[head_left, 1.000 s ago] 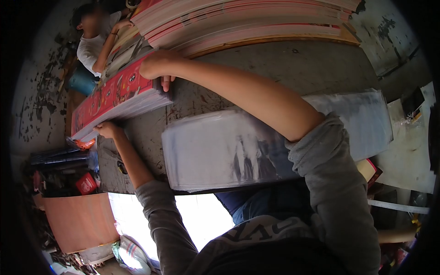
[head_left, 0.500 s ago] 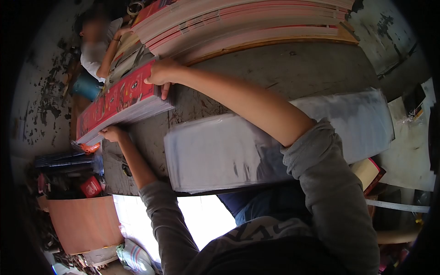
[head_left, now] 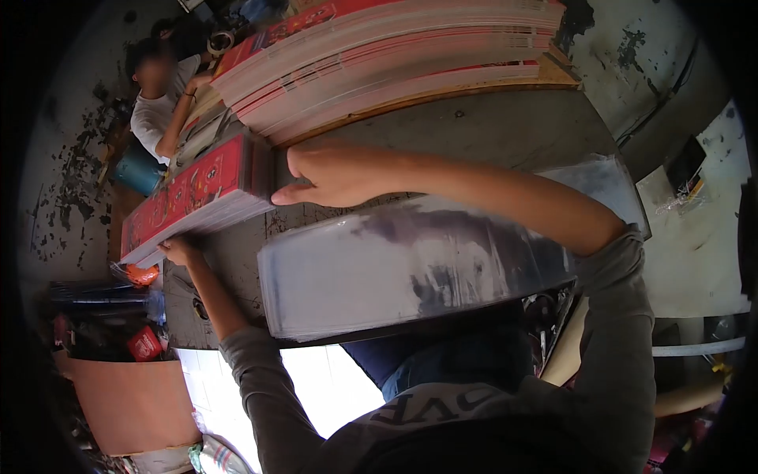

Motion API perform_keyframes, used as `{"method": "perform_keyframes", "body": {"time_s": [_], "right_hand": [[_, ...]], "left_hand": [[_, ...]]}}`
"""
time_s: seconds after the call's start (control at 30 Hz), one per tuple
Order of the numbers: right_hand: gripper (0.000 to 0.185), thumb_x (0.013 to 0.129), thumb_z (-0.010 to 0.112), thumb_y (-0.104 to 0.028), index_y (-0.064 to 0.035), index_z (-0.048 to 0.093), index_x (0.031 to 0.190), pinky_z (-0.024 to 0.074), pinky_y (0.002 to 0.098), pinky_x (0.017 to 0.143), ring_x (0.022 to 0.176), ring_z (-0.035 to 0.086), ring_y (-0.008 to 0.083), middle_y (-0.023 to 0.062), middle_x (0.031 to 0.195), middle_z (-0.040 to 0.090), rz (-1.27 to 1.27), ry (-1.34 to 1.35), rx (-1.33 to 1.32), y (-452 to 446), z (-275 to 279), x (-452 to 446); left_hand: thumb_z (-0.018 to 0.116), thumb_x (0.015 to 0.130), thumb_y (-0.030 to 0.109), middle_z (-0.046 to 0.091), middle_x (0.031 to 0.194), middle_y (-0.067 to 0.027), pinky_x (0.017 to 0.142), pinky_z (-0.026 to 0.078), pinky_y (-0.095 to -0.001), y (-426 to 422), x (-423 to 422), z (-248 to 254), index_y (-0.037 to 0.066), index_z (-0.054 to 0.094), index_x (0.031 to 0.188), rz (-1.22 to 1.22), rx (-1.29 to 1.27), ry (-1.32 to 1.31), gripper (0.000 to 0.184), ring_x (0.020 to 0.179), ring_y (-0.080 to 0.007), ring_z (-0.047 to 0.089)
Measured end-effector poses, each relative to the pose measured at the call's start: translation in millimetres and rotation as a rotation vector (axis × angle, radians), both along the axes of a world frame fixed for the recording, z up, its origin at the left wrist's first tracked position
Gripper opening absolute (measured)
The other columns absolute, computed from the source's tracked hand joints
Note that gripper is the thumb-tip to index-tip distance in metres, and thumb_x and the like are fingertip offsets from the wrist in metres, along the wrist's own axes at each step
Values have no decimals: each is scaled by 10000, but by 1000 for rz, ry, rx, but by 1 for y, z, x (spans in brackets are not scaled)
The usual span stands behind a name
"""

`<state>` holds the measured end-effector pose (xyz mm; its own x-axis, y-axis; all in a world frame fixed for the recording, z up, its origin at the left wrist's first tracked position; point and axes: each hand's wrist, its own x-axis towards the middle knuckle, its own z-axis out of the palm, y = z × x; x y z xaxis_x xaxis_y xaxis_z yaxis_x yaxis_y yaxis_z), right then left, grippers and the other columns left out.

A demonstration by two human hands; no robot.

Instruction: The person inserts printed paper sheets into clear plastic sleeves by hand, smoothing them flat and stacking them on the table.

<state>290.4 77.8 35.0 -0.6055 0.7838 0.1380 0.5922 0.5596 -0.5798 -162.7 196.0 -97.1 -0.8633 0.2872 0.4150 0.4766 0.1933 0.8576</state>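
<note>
head view: my left hand (head_left: 178,251) touches the red stack (head_left: 186,194) on the left of the table (head_left: 458,130), grip unclear, while my right hand (head_left: 339,172) hangs empty just beside its end, thumb apart. i seem to be squaring it, so next needs even pressure; its print's too small to read, the lettering on my shirt (head_left: 442,419) partial.

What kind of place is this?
It looks like a small printing or packing workshop, though I can't be sure. There's a tall stack of printed sheets, a smaller red stack by the left hand, and clear plastic on a worn table.
</note>
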Motion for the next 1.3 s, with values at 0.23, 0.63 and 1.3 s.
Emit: {"method": "perform_keyframes", "body": {"time_s": [0.23, 0.63, 1.3], "right_hand": [[772, 829, 429, -567, 76, 346, 1247, 320, 519, 950, 1241, 334, 337, 245, 1352, 280, -124, -227, 529, -118, -22, 114], [930, 765, 371, -686, 9, 217, 1363, 111, 633, 998, 1337, 170, 326, 202, 1439, 149, -307, -478, 299, -150, -52, 148], [584, 747, 667, -338, 28, 459, 1152, 376, 421, 887, 1028, 440, 352, 190, 1131, 417, -342, -71, 295, -134, -60, 148]], "left_hand": [[434, 846, 270, 429, 1296, -213, 969, 352, -385, -49, 76, 94, -25, 357, 1310, -175, 315, 220, 555, 1151, -325, 464], [626, 758, 414, 372, 1347, -176, 1003, 312, -456, -229, 325, 98, 60, 422, 1285, -1407, -476, 1008, 667, 1259, -312, 347], [708, 666, 456, 476, 1100, -113, 806, 353, -403, -224, 339, 75, 65, 520, 1187, -1153, -354, 1064, 678, 984, -254, 471]]}}
